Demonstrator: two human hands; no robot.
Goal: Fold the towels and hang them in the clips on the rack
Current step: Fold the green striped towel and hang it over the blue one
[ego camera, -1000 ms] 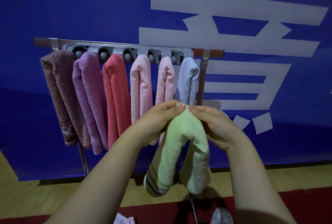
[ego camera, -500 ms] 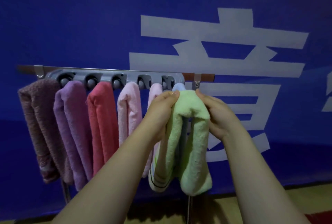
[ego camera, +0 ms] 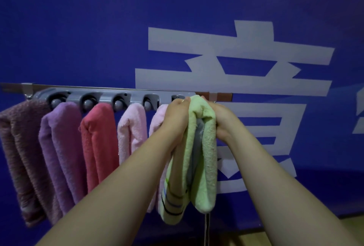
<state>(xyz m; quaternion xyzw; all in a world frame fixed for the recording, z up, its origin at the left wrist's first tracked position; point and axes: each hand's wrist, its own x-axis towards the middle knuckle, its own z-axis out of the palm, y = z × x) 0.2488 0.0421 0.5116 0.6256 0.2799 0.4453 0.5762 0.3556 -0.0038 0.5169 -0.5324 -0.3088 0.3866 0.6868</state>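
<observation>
five towels (ego camera: 98, 139) hang clipped left of the fingers. left hand (ego camera: 177, 115) and right hand (ego camera: 224, 121) pinch the green towel (ego camera: 206, 157) fold-up at the rack (ego camera: 110, 96) end; clip hidden, probably not seated yet.

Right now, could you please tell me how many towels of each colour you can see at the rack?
Brown towel: 1
Purple towel: 1
Red towel: 1
Pink towels: 2
Green towel: 1
Grey-blue towel, mostly hidden behind the green one: 1
Total: 7
</observation>
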